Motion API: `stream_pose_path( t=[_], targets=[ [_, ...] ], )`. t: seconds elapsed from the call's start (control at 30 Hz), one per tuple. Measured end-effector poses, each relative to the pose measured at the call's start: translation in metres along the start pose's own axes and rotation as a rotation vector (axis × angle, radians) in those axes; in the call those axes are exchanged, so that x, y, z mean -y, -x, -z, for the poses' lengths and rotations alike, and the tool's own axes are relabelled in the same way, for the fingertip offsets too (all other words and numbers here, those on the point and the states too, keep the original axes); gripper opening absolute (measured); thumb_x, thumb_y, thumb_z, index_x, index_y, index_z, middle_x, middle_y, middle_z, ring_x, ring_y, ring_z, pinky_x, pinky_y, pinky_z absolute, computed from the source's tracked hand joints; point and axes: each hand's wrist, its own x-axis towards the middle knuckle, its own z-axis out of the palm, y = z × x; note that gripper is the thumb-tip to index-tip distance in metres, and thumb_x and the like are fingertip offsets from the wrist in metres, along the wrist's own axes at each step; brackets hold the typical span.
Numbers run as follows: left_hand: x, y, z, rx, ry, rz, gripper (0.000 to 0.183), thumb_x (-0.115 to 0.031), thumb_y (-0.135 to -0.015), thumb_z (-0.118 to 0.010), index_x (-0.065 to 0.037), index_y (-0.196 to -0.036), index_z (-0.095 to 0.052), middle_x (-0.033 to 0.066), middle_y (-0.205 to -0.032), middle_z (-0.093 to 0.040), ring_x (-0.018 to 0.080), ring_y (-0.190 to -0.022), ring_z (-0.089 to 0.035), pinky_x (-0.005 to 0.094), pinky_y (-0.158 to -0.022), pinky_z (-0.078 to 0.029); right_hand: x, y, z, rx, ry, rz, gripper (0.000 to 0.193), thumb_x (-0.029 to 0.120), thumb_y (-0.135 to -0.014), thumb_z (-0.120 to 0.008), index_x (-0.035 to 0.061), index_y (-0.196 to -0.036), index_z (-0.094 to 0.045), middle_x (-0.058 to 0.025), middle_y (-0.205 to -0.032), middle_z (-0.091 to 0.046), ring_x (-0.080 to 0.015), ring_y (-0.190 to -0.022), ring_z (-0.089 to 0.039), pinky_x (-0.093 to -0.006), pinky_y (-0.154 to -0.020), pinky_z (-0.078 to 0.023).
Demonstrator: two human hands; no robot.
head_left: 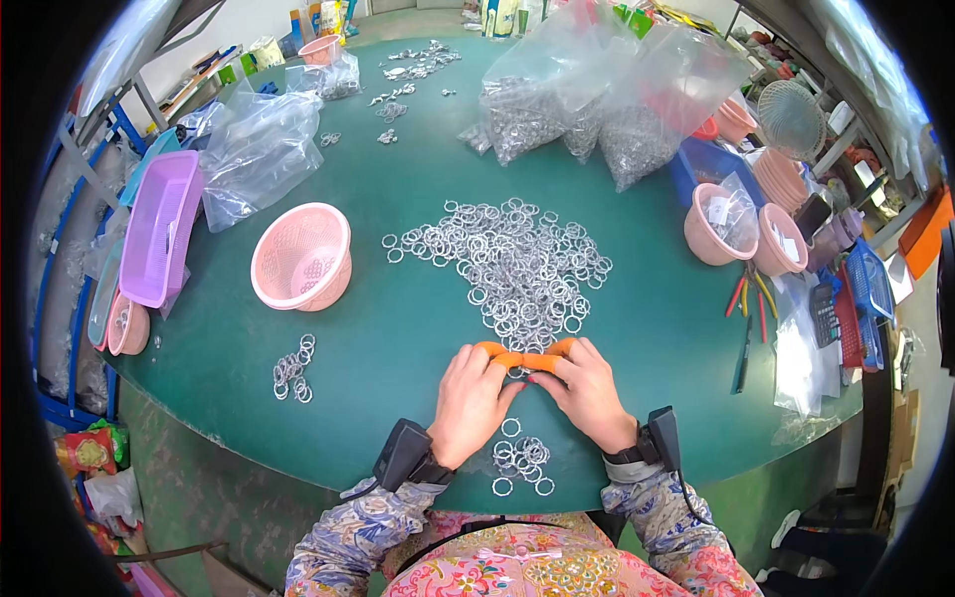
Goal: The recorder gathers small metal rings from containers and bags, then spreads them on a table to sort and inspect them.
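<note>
My left hand [471, 402] and my right hand [587, 392] meet at the near middle of the green table [398, 229]. Together they grip an orange-handled tool [524, 356], its two handles curving out to each side above my fingers. Just beyond the tool lies a wide heap of silver metal rings [517, 264]. A small cluster of rings [522, 460] rests between my wrists near the table's front edge. Whatever the tool's tip holds is hidden by my fingers.
A pink round basket [301, 257] stands left of the heap, with a little group of rings [293, 370] in front of it. A purple tray [159, 239] sits at far left. Clear bags of rings [587, 109] lie at the back. Pink bowls [721, 224] and pliers [751, 298] are right.
</note>
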Motion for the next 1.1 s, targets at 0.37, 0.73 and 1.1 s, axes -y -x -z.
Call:
stream_pose_path(
  t=[0.37, 0.73, 1.1],
  targets=[
    [0.007, 0.001, -0.004, -0.097, -0.001, 0.005, 0.029, -0.006, -0.071, -0.073, -0.007, -0.100, -0.067, 0.0081, -0.094, -0.059, 0.0284, -0.086, -0.055, 0.0384, -0.075, -0.046, -0.005, -0.002, 0.012, -0.169, -0.174, -0.339, 0.023, 0.008, -0.077, -0.071, 0.0123, -0.100, -0.072, -0.0051, -0.065, -0.052, -0.0193, -0.060, -0.051, -0.0298, -0.053, -0.042],
    [0.009, 0.002, -0.003, -0.139, 0.012, -0.010, 0.026, -0.006, -0.074, -0.072, -0.006, -0.099, -0.067, 0.0087, -0.092, -0.059, 0.0292, -0.085, -0.056, 0.0383, -0.074, -0.046, 0.014, 0.007, 0.036, 0.316, -0.316, -0.139, 0.028, 0.010, -0.076, -0.072, 0.0146, -0.103, -0.072, -0.0054, -0.085, -0.062, -0.0234, -0.079, -0.054, -0.0338, -0.071, -0.046],
    [0.014, 0.004, -0.001, -0.179, 0.094, 0.049, 0.012, -0.002, -0.080, -0.066, -0.004, -0.091, -0.068, 0.0113, -0.080, -0.061, 0.0291, -0.072, -0.056, 0.0371, -0.064, -0.045, 0.005, 0.001, 0.011, 0.029, 0.175, -0.012, 0.030, 0.019, -0.073, -0.075, 0.0078, -0.099, -0.066, -0.0084, -0.085, -0.054, -0.0259, -0.081, -0.052, -0.0353, -0.069, -0.046]
  ],
)
